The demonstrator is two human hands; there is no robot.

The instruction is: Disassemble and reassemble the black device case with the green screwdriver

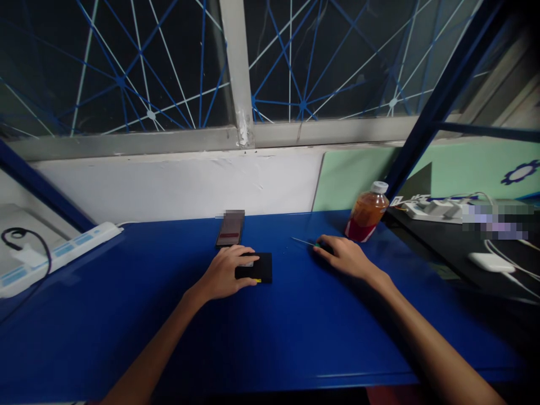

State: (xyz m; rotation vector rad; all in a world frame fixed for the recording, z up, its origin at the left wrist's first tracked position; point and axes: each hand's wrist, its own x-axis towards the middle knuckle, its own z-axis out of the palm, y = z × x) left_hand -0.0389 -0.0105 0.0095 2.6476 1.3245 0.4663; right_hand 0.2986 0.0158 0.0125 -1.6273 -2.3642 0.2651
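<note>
My left hand [224,273] rests around the left part of a flat black rectangular case [265,266], fingers across its top and thumb along its near edge. The case lies on the blue table and carries a small yellow mark beside the thumb. To the right, my right hand [345,256] is closed on a screwdriver [302,242] held low over the tabletop. Its thin metal shaft points left, and a bit of green handle shows at the fingertips; the remainder is hidden in the hand. Tiny specks, too small to name, lie between the case and the shaft.
Behind the case lies a phone [230,229]. A bottle of orange-brown drink [368,212] stands past my right hand. At the left is a white power strip [63,259] with a black cable. Another strip and a white charger [491,262] sit on a black surface at right.
</note>
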